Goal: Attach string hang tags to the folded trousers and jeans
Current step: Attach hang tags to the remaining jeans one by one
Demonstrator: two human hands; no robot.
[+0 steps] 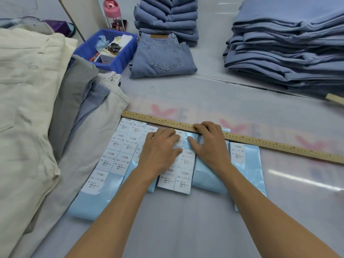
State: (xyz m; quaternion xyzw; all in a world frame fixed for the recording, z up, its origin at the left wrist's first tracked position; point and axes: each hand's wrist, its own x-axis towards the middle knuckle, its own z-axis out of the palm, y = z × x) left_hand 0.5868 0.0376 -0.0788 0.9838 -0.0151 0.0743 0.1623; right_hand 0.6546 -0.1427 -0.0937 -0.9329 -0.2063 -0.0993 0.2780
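Several white size labels (119, 146) marked 1103# lie on pale blue backing strips (96, 200) in front of me, just below a wooden ruler (279, 145). My left hand (160, 149) lies on the middle strip, fingers bent onto a label (179, 139) near its top. My right hand (210, 144) rests beside it, fingertips at the ruler's edge and thumb on the blue backing. One folded pair of light blue jeans (162, 56) lies at the back centre, pocket side up.
Cream, grey and blue trousers (31, 101) are piled at the left. Stacks of folded blue jeans stand at the back centre (167, 17) and back right (286, 45). A blue plastic bin (122, 58) of small items and a pink-capped bottle (113, 14) sit behind.
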